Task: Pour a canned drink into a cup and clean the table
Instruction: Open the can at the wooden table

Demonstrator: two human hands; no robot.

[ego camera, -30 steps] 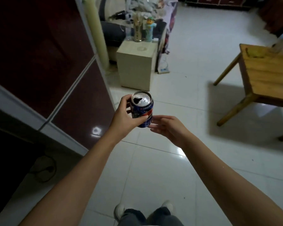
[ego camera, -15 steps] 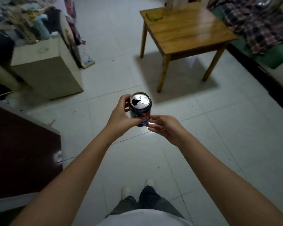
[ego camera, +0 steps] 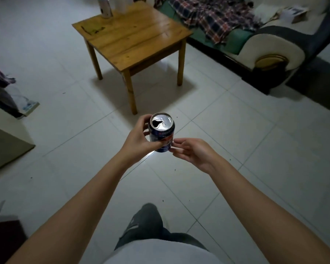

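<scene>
**Wooden table on a tiled floor**

A square wooden table (ego camera: 133, 37) stands on the pale tiled floor (ego camera: 236, 149), well beyond the fingers (ego camera: 144, 121) and slightly left of them. At its far edge stand a bottle (ego camera: 105, 6) and, just beside it, a white container (ego camera: 123, 4) cut off by the frame. A dark stain (ego camera: 94, 29) marks the top near the far-left corner. Small dark specks dot the floor below the fingers.

Head camera looks steeply down (wide-angle) over the floor (ego camera: 236, 149).
</scene>
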